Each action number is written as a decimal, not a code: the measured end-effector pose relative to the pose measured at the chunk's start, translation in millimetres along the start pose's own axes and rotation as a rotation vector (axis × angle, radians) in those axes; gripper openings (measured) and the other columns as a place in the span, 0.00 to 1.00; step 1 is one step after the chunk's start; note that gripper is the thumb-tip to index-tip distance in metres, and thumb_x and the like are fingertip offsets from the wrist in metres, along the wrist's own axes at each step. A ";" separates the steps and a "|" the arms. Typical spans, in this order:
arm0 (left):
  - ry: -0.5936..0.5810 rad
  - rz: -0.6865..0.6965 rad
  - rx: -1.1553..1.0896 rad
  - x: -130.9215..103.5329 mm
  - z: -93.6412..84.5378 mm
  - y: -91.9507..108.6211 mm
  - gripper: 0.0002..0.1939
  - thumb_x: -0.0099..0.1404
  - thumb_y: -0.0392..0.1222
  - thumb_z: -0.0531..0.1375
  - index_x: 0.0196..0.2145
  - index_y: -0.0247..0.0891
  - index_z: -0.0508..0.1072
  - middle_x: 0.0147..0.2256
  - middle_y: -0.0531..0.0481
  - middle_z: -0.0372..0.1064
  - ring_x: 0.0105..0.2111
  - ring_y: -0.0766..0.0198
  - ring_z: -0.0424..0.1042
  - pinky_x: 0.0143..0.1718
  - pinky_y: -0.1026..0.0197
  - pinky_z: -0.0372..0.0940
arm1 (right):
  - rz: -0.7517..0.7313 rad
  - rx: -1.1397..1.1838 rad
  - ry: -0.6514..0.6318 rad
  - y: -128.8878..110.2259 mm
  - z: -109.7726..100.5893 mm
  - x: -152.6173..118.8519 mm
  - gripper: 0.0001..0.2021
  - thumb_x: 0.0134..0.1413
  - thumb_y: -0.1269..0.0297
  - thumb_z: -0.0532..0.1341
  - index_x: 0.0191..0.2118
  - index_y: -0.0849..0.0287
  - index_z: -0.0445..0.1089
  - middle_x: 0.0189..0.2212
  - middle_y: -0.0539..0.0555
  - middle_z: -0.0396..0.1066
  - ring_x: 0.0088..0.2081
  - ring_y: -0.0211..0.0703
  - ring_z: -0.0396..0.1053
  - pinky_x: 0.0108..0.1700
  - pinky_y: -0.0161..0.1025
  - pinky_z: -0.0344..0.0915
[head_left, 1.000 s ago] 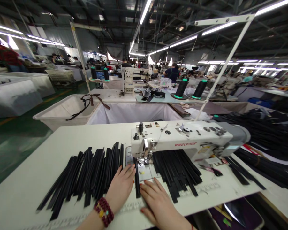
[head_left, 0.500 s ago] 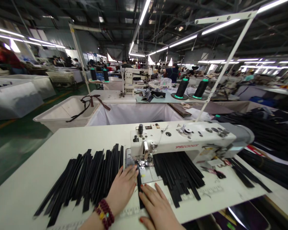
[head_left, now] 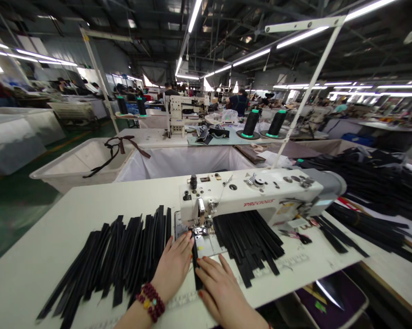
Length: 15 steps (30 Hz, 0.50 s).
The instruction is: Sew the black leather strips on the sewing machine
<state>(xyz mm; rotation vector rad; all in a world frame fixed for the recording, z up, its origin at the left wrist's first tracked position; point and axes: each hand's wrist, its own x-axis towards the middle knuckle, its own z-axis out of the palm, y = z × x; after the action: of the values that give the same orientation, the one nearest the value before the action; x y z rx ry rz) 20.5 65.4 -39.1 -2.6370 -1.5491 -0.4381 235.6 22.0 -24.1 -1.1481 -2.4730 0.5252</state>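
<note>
A worker steers a narrow black strip (head_left: 196, 270) at a white sewing machine (head_left: 257, 197) marked "PRECIOUS" in red, the strip's far end at the metal presser foot (head_left: 199, 230). The left hand (head_left: 173, 265), a dark red beaded bracelet (head_left: 150, 302) at its wrist, lies palm down and open, fingers extended and close together, their tips at the strip's left edge just beside the foot. The right hand (head_left: 219, 284) is also open and palm down, fingers slightly spread and the thumb apart, its fingertips at the near stretch of the strip. Neither hand is closed around it; how firmly they press cannot be told.

From the strip, a loose row of black strips (head_left: 113, 260) fans across the pale tabletop (head_left: 86, 201) at nine o'clock, while a second bunch (head_left: 245, 240) lies at two o'clock, partly under the machine's arm. Beyond that bunch, at about three o'clock, scissors (head_left: 297, 236) rest near a few more strips (head_left: 339, 237). Two black thread cones (head_left: 263, 123) stand at one o'clock, a pale bin (head_left: 77, 162) sits at ten, and a person in a dark top (head_left: 238, 103) appears farther off toward twelve.
</note>
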 end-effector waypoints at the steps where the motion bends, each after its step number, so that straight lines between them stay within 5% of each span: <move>1: 0.001 0.002 0.002 0.3 0.0 -0.1 0.23 0.68 0.32 0.50 0.59 0.37 0.68 0.61 0.40 0.65 0.60 0.53 0.65 0.60 0.41 0.60 | 0.012 0.011 0.031 3.1 -4.5 4.1 0.22 0.62 0.69 0.57 0.61 0.53 0.66 0.59 0.55 0.68 0.61 0.49 0.63 0.68 0.55 0.46; 7: 0.016 -0.007 0.056 3.1 -7.0 3.2 0.21 0.68 0.33 0.52 0.57 0.37 0.72 0.59 0.40 0.69 0.58 0.48 0.68 0.59 0.38 0.61 | 0.226 -0.065 0.217 34.6 -34.1 70.8 0.12 0.60 0.72 0.59 0.47 0.57 0.74 0.51 0.59 0.71 0.52 0.51 0.67 0.55 0.47 0.60; 11: 0.082 -0.002 0.070 -0.2 -3.9 2.7 0.20 0.68 0.34 0.53 0.55 0.38 0.73 0.57 0.41 0.71 0.57 0.49 0.69 0.59 0.39 0.62 | 0.264 -0.091 0.227 50.2 -24.8 113.7 0.05 0.55 0.70 0.64 0.38 0.60 0.75 0.41 0.61 0.75 0.49 0.55 0.68 0.55 0.50 0.58; 15: 0.079 0.007 0.085 -3.8 3.2 0.0 0.21 0.68 0.33 0.52 0.56 0.37 0.72 0.58 0.41 0.70 0.57 0.50 0.69 0.58 0.39 0.62 | 0.226 -0.072 0.217 55.3 -8.2 123.9 0.04 0.53 0.68 0.66 0.37 0.57 0.75 0.40 0.56 0.76 0.48 0.53 0.69 0.56 0.49 0.56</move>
<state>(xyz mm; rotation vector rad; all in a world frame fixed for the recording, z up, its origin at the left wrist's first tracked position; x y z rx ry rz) 19.5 62.8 -43.2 -2.5294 -1.5009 -0.4592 200.4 153.3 -22.5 -1.4427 -2.2076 0.3525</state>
